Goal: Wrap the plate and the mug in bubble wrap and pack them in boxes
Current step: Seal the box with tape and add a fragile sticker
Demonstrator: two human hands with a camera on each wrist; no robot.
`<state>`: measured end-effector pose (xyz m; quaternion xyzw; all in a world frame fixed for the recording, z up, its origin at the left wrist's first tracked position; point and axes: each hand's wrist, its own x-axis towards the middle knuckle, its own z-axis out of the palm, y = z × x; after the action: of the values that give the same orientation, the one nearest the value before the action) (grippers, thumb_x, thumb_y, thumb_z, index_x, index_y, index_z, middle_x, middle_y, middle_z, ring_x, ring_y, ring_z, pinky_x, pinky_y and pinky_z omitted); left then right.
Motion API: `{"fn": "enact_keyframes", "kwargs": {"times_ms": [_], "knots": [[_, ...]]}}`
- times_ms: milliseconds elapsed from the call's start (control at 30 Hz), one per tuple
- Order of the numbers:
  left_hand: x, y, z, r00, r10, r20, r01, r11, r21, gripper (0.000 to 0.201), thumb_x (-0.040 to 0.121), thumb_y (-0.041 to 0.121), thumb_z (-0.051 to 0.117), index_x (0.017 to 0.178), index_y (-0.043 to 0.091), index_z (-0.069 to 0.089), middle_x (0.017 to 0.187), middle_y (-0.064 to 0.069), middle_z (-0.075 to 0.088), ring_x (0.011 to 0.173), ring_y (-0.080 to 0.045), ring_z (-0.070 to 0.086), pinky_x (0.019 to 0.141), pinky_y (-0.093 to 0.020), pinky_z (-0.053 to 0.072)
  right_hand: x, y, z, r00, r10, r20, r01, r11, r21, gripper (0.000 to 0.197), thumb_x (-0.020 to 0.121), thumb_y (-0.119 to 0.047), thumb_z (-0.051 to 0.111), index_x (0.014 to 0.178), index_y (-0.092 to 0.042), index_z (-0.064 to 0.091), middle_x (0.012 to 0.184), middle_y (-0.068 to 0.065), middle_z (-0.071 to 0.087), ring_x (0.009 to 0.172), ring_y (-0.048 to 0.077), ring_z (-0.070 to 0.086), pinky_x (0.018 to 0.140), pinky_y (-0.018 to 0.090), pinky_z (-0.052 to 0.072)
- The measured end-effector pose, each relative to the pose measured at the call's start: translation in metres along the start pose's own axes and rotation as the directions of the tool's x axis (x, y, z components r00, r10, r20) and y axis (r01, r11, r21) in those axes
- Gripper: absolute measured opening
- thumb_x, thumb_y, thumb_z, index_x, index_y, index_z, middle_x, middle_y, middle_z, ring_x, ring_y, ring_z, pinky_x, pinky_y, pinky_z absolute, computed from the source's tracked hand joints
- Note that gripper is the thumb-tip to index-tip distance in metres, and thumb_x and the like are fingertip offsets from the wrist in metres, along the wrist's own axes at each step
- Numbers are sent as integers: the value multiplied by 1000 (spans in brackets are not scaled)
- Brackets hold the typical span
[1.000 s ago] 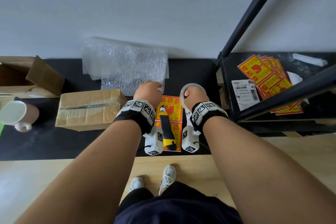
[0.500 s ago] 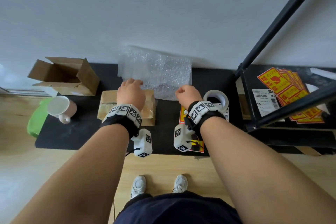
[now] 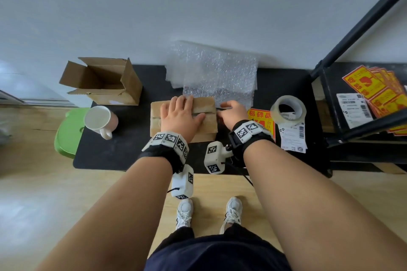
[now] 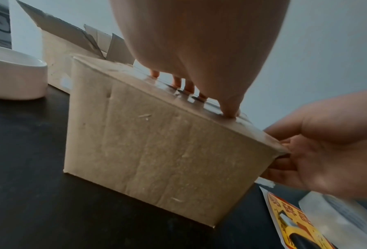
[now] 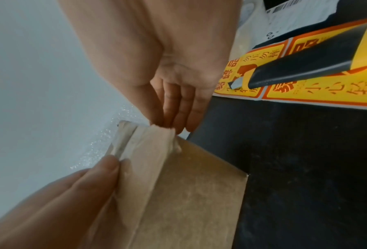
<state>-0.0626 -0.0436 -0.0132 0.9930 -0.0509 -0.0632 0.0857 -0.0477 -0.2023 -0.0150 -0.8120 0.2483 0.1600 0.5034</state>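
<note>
L hand [image 3: 179, 116] lies flat on top of the closed cardboard box [image 3: 207, 126], fingers [image 4: 229, 107] straight and spread, tips pressing the taped seam down the lid. R hand [image 3: 233, 111] sits at the box's right end, fingers [image 5: 178, 107] held together w/ tips on the top edge where the tape folds over; they look to be pressing rather than pinching, but thumb is hidden in the wrist view, so hard to be sure.

Box stands mid-mat on the black mat [image 3: 123, 152], just in front of the bubble wrap [image 3: 218, 75] sheet, which leans up against the wall. Mug [image 3: 100, 121] lies on its side left of the box, apart from it, mouth facing the camera, handle toward the mat's front edge. Green plate [image 3: 66, 136] pokes out past the mat's left edge, partly under the mug. Open box [image 3: 103, 81] w/ flaps up sits back-left, near the wall.

R of the closed box: yellow-red fragile stickers [image 3: 262, 119] w/ a utility knife [image 5: 306, 65] lying on them, then a tape roll [image 3: 288, 111] and a shipping label [image 3: 294, 136]. Black shelf rack [image 3: 330, 86] far right holds more stickers [image 3: 374, 88] and another label.
</note>
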Motion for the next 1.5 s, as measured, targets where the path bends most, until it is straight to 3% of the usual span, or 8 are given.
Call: {"fn": "enact_keyframes", "kwargs": {"times_ms": [300, 533, 900, 1100, 1167, 1233, 1333, 1500], "knots": [[6, 0, 9, 999, -24, -27, 24, 1000, 5, 60, 93, 60, 35, 139, 23, 32, 137, -2, 37, 129, -25, 29, 115, -45, 11, 4, 1, 9, 996, -86, -14, 84, 991, -101, 26, 92, -17, 60, 117, -13, 56, 117, 6, 60, 107, 23, 58, 82, 25, 40], [6, 8, 10, 990, -126, 65, 134, 981, -139, 59, 98, 52, 31, 148, 22, 20, 155, -1, 20, 147, -23, 3, 118, -47, -6, -12, 3, -2, 953, -277, -120, 251, 948, -195, 18, 92, -15, 56, 99, -15, 73, 103, 1, 71, 96, 18, 63, 81, 25, 47], [8, 6, 7, 980, -143, 139, 166, 971, -173, 54, 104, 38, 26, 154, 23, 11, 161, 2, 10, 149, -19, -4, 118, -49, -10, -26, 13, 8, 980, -156, 124, 146, 986, 85, 43, 100, -30, 49, 141, -15, 49, 139, 4, 55, 126, 17, 51, 99, 19, 35], [-5, -10, -1, 992, -125, 7, 122, 956, -268, 60, 102, 30, 38, 154, 16, 13, 162, -3, 2, 149, -22, -3, 120, -39, -5, -24, 7, 17, 991, -87, 101, 92, 995, -50, 40, 100, -35, 43, 125, -11, 64, 122, 9, 65, 114, 27, 58, 90, 30, 42], [-19, -21, 0, 943, -307, -127, 243, 897, -369, 65, 99, 28, 45, 153, 9, 13, 162, -7, 6, 149, -24, 1, 120, -36, 0, -21, -2, 17, 995, -78, 59, 82, 994, -73, 33, 97, -31, 45, 96, -8, 70, 95, 12, 66, 93, 30, 59, 74, 33, 42], [-28, -30, -1, 833, -553, -10, 435, 666, -606, 77, 96, 36, 53, 153, 7, 11, 160, -11, 14, 147, -27, 12, 120, -36, 11, -20, -11, 20, 995, -86, 53, 90, 993, -70, 33, 98, -39, 45, 83, -15, 62, 84, 6, 59, 84, 27, 56, 76, 34, 40], [-30, -38, 0, 694, -630, 349, 632, 300, -714, 82, 88, 53, 58, 148, 6, 26, 144, -14, 45, 129, -32, 45, 100, -36, 36, -18, -13, 28, 992, -41, 122, 54, 992, -112, 60, 91, -58, 51, 127, -11, 57, 125, 7, 60, 115, 26, 56, 99, 35, 41], [-27, -42, 8, 755, -580, 306, 574, 358, -737, 69, 86, 51, 63, 136, 10, 40, 129, -8, 56, 117, -27, 54, 86, -29, 38, -15, 0, 40, 999, -24, 46, 28, 995, -96, 77, 81, -59, 64, 137, -9, 49, 136, 9, 55, 124, 27, 52, 103, 40, 43]]}}
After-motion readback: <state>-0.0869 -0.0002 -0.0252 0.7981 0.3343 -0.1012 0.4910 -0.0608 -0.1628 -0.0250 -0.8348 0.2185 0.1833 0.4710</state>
